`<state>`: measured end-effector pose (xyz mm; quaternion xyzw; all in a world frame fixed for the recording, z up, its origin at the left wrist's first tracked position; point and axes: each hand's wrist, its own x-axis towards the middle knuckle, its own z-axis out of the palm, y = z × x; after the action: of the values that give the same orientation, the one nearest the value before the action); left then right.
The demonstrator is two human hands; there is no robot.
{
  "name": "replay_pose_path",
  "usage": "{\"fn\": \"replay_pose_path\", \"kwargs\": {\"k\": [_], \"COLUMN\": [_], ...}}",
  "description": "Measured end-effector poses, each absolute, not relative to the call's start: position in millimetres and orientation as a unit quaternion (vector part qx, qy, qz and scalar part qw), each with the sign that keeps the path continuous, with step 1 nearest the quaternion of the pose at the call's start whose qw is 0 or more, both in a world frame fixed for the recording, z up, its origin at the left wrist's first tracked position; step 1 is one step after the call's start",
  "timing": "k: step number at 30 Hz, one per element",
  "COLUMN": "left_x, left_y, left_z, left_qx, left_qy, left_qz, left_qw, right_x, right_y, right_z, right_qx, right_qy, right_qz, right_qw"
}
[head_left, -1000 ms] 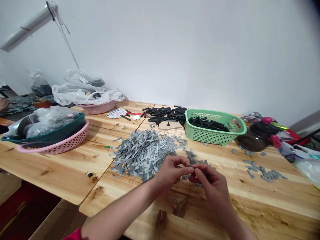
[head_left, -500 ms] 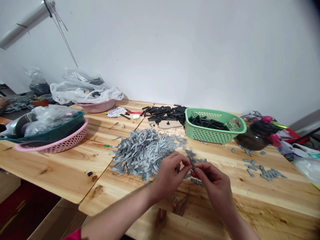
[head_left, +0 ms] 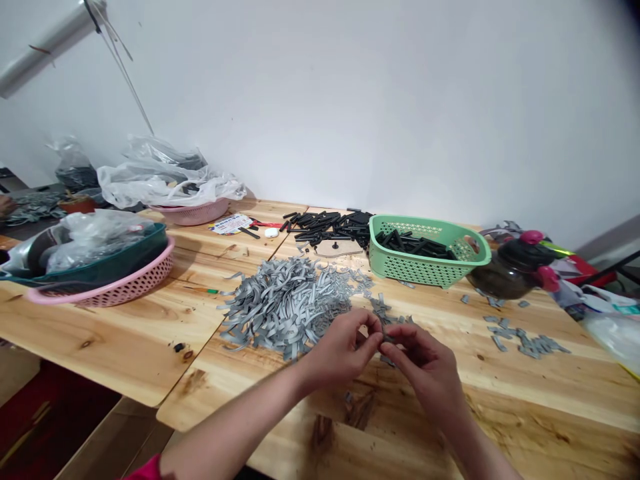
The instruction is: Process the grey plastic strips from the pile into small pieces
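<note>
My left hand (head_left: 347, 343) and my right hand (head_left: 425, 360) meet over the table, thumbs and forefingers pinched. Between their fingertips is a small grey strip (head_left: 384, 336), mostly covered by the fingers. Just beyond my left hand spreads a big heap of grey strips (head_left: 285, 303), many of them curled. Short grey pieces (head_left: 383, 308) lie on the wood behind the fingertips. A separate cluster of flat grey pieces (head_left: 537, 345) sits to the right of my right hand.
A green basket (head_left: 430, 272) holds black tubes, with more black tubes (head_left: 330, 227) piled beside it. At right stands a dark pot (head_left: 507, 270) with pink handles. On the left, a pink basket (head_left: 125, 283) carries a teal tray (head_left: 115, 250) with plastic bags. The wooden table (head_left: 500, 407) has a front edge at lower left.
The fingertips of both hands have drawn closer together around the small grey strip. My right hand has shifted slightly left. The view has moved a little; the piles look the same.
</note>
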<state>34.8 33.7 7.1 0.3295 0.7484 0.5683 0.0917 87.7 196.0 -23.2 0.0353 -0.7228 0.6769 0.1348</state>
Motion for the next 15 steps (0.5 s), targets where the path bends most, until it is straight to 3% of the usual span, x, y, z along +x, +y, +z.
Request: {"fn": "replay_pose_path", "kwargs": {"k": [15], "left_x": [34.8], "left_y": [37.8], "left_z": [-1.4], "left_qx": [0.309], "left_qy": [0.777], "left_qz": [0.548], "left_qw": [0.014], "right_x": [84.8], "right_y": [198.3], "right_z": [-30.7], "right_qx": [-0.004], "right_qy": [-0.682], "right_qz": [0.73], "right_qw": [0.051]}}
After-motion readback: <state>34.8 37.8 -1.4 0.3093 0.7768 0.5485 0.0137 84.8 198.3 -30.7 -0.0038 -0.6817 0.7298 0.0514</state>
